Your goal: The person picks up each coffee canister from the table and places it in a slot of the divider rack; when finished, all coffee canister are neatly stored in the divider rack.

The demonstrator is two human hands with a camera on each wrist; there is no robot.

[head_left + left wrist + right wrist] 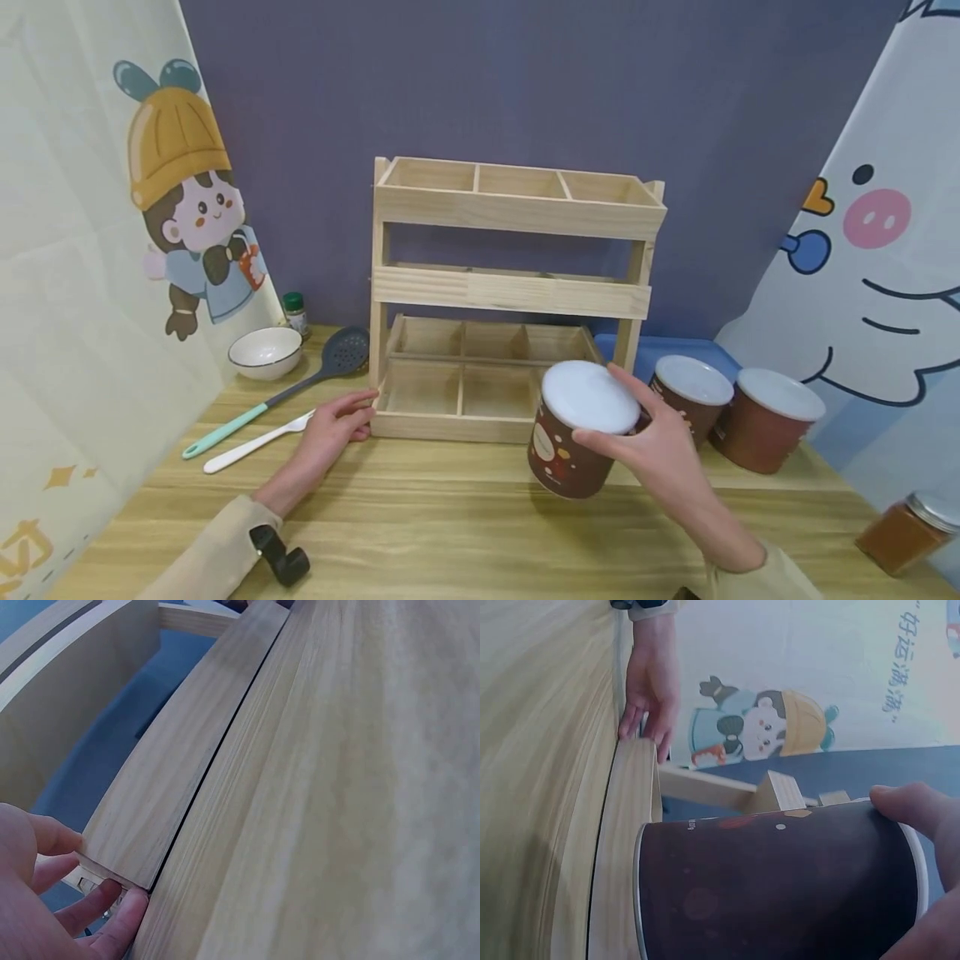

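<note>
My right hand (660, 446) grips a brown canister (566, 454) by its white-lidded top, thumb at the front and fingers at the far side. The canister is upright in front of the right end of a wooden three-tier rack (510, 287). In the right wrist view, the canister's dark side (780, 885) fills the lower part, close to the rack's front board (622, 847). At the rack's lower left corner, my left hand (337, 421) touches the end of the bottom tier. The left wrist view shows its fingers (56, 836) against that board's end.
Two more brown canisters (690, 387) (765, 425) stand right of the rack, by a blue tray (708, 350). A jar with a metal lid (911, 533) is at the far right. Left are a white bowl (266, 354), slotted spoon (345, 352), white spatula (251, 446) and green-capped shaker (295, 312).
</note>
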